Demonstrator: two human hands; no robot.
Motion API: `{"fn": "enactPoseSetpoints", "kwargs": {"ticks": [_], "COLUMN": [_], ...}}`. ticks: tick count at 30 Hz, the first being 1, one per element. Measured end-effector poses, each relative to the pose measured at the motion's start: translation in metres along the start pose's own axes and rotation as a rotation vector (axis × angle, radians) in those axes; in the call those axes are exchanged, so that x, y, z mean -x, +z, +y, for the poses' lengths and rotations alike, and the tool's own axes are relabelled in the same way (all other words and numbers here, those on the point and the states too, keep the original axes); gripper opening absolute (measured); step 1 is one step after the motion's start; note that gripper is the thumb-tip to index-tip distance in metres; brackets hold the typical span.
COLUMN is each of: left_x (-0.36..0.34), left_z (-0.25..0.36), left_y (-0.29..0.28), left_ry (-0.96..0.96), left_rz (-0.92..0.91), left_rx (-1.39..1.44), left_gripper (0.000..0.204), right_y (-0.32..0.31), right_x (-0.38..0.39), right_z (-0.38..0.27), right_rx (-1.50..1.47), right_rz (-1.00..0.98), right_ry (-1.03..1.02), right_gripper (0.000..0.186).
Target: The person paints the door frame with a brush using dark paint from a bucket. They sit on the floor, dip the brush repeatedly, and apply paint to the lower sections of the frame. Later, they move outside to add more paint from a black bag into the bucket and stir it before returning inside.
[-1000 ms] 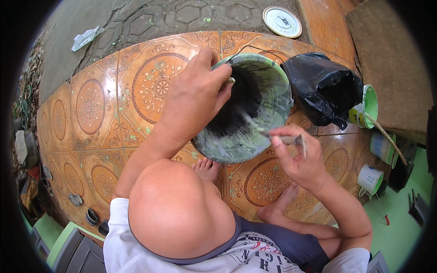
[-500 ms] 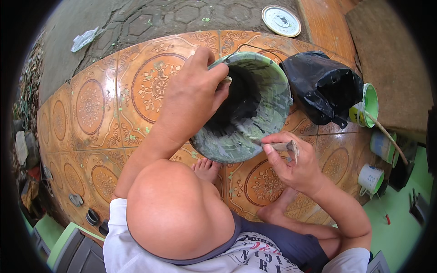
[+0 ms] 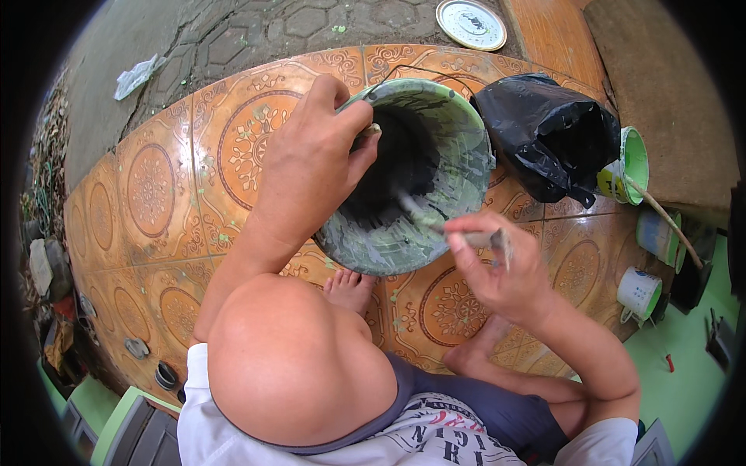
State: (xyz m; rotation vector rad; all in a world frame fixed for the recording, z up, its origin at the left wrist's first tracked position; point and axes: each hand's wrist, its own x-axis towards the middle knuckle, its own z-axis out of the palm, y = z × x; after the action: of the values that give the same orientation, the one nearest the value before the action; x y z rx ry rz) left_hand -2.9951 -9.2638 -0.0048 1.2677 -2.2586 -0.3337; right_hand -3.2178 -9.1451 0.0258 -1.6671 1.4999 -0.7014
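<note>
A green bucket, streaked with dark grey paint inside, is tipped so that its mouth faces me. My left hand is closed on its left rim, and a short pale stub sticks out between thumb and fingers. My right hand grips a slim, grey-smeared stick-like tool at the bucket's near right edge. The tool's far end reaches into the bucket and is blurred, so its kind is unclear. A dark pool lies in the bucket's depth. The wire handle rests beyond the far rim.
Right of the bucket sits a black plastic bag. Beyond it stand a green-lined pail with a stick and a white cup. A round white lid lies at the back. My bare foot is close to the bucket.
The tool in my right hand has shifted slightly up and left along the bucket's inner wall, its end now more blurred. My left hand keeps its hold on the rim.
</note>
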Motion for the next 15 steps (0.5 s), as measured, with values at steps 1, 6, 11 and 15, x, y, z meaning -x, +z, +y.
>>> {"fn": "enactPoseSetpoints", "kwargs": {"ticks": [1,6,11,15], "left_x": [0.0,-0.002,-0.005,-0.01], "left_z": [-0.001,0.002,0.005,0.009], "left_y": [0.002,-0.002,0.002,0.002], "left_ry": [0.0,-0.024,-0.031,-0.043], "left_rz": [-0.005,-0.007,-0.004,-0.003], "left_rx": [-0.005,-0.02,-0.012,0.019], "left_gripper": [0.017,0.017,0.016,0.019], "right_y": [0.0,-0.013,-0.012,-0.018], "right_x": [0.002,-0.009,-0.001,-0.005], "right_z": [0.001,0.015,0.011,0.012], "right_rx": [-0.004,-0.01,0.081,0.003], "right_rz": [-0.029,0.047,-0.039,0.008], "right_ry": [-0.033,-0.002,-0.088,-0.097], "right_gripper": [0.012,0.012,0.013,0.014]}}
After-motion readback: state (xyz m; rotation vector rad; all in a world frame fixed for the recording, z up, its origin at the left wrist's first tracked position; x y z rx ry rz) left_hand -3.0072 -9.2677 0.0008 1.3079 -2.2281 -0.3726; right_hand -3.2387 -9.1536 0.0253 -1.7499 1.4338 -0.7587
